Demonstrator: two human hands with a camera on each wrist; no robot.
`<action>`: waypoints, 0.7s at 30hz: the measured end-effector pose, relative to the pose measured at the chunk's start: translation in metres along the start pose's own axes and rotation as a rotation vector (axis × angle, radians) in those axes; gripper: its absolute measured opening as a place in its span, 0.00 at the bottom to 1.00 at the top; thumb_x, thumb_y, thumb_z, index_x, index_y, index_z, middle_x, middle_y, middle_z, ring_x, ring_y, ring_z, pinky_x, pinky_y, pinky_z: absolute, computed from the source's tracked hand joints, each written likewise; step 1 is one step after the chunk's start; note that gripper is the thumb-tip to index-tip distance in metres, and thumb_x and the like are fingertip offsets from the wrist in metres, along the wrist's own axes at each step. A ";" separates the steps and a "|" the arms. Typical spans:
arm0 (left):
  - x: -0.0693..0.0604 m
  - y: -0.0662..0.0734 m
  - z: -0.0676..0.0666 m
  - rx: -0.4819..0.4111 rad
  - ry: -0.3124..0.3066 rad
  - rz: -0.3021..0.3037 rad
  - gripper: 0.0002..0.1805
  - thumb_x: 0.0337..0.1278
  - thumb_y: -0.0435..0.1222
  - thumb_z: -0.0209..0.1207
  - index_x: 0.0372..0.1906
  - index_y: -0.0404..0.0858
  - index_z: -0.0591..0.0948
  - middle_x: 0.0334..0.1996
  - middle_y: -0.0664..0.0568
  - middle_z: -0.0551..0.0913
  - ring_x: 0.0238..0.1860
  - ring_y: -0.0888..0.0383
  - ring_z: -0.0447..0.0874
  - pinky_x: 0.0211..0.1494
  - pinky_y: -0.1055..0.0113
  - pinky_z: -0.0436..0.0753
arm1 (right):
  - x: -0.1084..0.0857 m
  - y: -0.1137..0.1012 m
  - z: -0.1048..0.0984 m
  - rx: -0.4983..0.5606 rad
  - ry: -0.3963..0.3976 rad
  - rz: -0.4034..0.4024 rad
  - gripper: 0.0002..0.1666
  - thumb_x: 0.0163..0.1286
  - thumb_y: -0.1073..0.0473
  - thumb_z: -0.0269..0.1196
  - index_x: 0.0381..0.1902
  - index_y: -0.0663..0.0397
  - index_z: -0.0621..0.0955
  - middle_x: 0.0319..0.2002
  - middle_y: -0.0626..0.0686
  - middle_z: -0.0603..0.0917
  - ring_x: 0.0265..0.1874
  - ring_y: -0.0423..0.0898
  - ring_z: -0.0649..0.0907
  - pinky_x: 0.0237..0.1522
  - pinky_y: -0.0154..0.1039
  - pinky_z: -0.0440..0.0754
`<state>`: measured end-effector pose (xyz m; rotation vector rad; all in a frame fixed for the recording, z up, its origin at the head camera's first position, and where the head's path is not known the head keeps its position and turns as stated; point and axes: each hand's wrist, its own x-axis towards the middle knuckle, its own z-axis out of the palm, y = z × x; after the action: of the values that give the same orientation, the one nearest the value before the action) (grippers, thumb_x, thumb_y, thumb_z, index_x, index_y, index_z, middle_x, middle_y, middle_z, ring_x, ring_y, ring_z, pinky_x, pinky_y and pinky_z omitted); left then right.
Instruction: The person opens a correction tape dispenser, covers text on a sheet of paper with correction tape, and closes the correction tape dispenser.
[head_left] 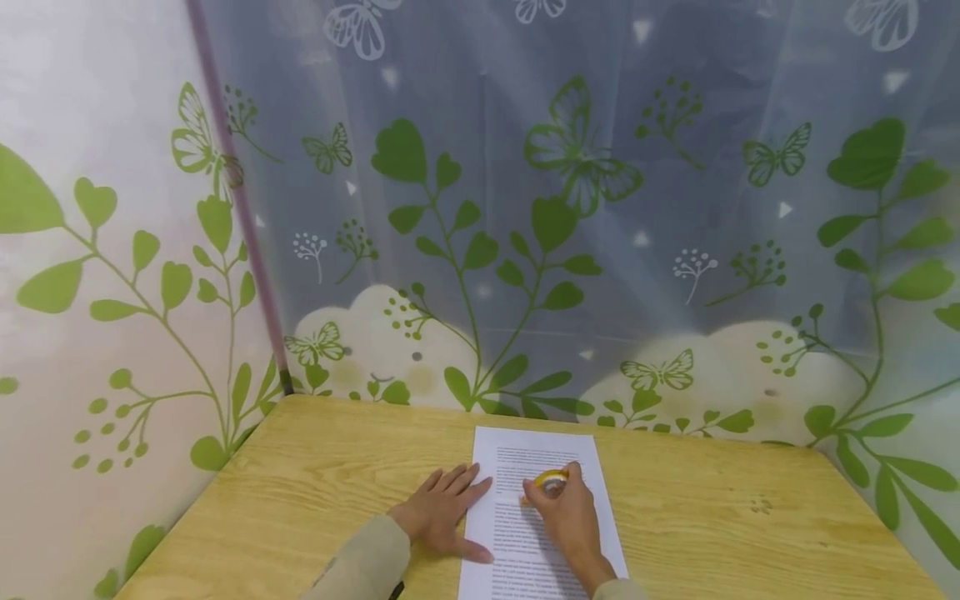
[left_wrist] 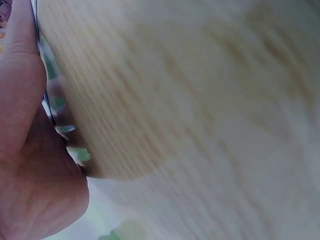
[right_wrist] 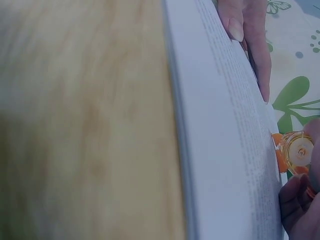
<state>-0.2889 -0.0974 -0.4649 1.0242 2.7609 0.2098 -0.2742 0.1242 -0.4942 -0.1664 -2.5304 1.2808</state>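
A printed sheet of paper [head_left: 540, 533] lies lengthwise on the wooden table, its rows of text partly covered by the right hand. My right hand [head_left: 567, 518] grips an orange correction tape [head_left: 553, 481] between thumb and fingers over the upper half of the page. In the right wrist view the correction tape [right_wrist: 299, 150] shows a clear round case with a pale spool, close to the paper's surface. With fingers spread, my left hand [head_left: 442, 512] rests at the sheet's left edge, fingertips and thumb on its margin. Only the side of the left hand [left_wrist: 35, 150] appears in the left wrist view.
The wooden table [head_left: 300, 492] extends on both sides of the sheet. Behind it hangs a curtain [head_left: 480, 250] printed with leaves, butterflies and clouds. A dark pole [head_left: 247, 225] stands at the back left corner. A small paw-like mark [head_left: 761, 504] is on the right tabletop.
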 end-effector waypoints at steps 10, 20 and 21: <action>-0.001 -0.003 0.002 -0.002 0.003 0.005 0.55 0.46 0.71 0.54 0.75 0.44 0.55 0.75 0.45 0.49 0.73 0.46 0.45 0.71 0.46 0.48 | -0.002 -0.001 0.002 0.002 0.000 0.010 0.29 0.57 0.45 0.70 0.38 0.57 0.67 0.27 0.49 0.82 0.22 0.41 0.77 0.24 0.37 0.74; 0.000 0.000 0.000 0.001 0.008 0.007 0.55 0.46 0.71 0.55 0.75 0.44 0.55 0.75 0.45 0.50 0.73 0.46 0.46 0.70 0.45 0.49 | -0.002 -0.002 -0.001 -0.004 0.002 0.001 0.29 0.57 0.45 0.70 0.37 0.57 0.67 0.28 0.49 0.82 0.23 0.41 0.77 0.24 0.37 0.75; 0.000 0.000 -0.001 0.003 0.008 0.006 0.55 0.46 0.71 0.55 0.75 0.44 0.55 0.75 0.45 0.50 0.73 0.46 0.46 0.70 0.45 0.49 | -0.002 -0.002 -0.001 -0.004 0.002 0.001 0.29 0.57 0.46 0.70 0.37 0.57 0.67 0.28 0.50 0.82 0.23 0.41 0.78 0.24 0.37 0.75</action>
<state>-0.2887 -0.0973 -0.4640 1.0352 2.7665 0.2106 -0.2722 0.1235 -0.4923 -0.1702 -2.5317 1.2748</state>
